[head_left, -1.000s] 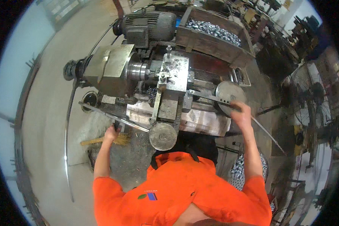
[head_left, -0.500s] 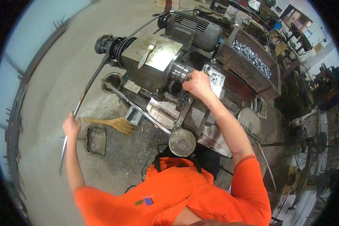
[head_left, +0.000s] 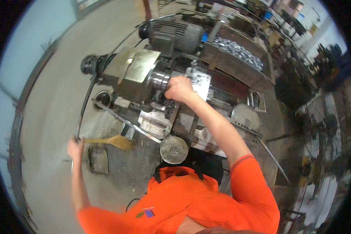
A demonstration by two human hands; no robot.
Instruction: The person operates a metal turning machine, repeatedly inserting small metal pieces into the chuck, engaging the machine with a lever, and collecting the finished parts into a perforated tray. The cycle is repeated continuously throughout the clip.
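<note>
Left hand [head_left: 75,149]: fingers wrapped around long metal bar [head_left: 86,105], slender, dark above the grip, paler below. Reaches from beside belt pulley [head_left: 90,64], at left of lathe, toward near left; probably held well out for leverage. Right hand [head_left: 179,89]: fingers bent inward at spindle nose [head_left: 158,80], polished, stepped, cylindrical; cannot tell whether closed on anything, contact side hidden. Metal plate [head_left: 146,62]: flat, dull-bright, laid over boxy headstock [head_left: 124,89], likely as cover. Far: finned electric motor [head_left: 177,37]; wooden box [head_left: 232,68], rough planks, apparently walled to contain loose shiny metal pieces [head_left: 238,52]. Near left: straw broom [head_left: 119,142], splayed, fibrous, lying on floor.
</note>
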